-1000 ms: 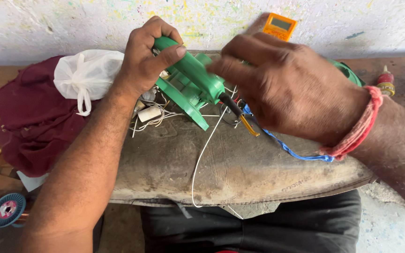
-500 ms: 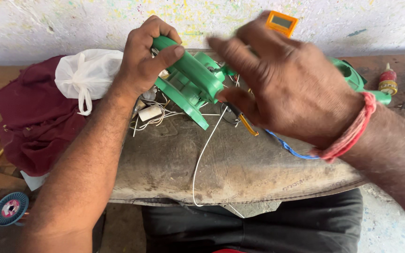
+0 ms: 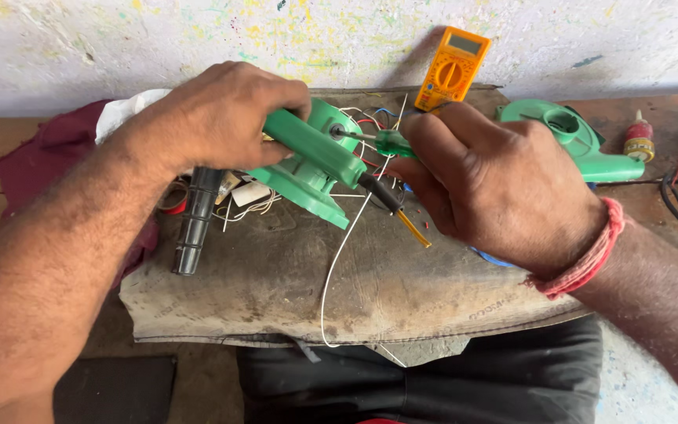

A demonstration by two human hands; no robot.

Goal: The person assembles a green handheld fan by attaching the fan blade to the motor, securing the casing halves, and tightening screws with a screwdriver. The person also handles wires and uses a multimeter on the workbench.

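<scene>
Down in the head view, the left hand (image 3: pixel 221 118) is closed around the handle of a green plastic power-tool housing (image 3: pixel 311 161), which lies over a worn grey leather pad (image 3: pixel 276 290). Its long axis runs from upper left to lower right, the black cord end pointing towards the person. The right hand (image 3: pixel 496 188) grips a green-handled screwdriver (image 3: pixel 382 141) whose thin metal shaft points left, the tip touching the housing's round hub. A red thread band (image 3: pixel 590 255) circles the right wrist.

Much of the housing's handle is hidden under the left fingers, and the tangle of white, red and blue wires (image 3: pixel 362 126) behind it is hard to sort out. A ribbed black tube (image 3: pixel 194 224) lies just left of the housing. A blue wire is mostly covered by the right hand.

An orange multimeter (image 3: pixel 453 71) leans on the stained, paint-flecked white wall (image 3: pixel 119 39). A second green plastic shell (image 3: pixel 574 137) rests on the brown wooden bench (image 3: pixel 668 212), a maroon cloth (image 3: pixel 37 157) at far left.
</scene>
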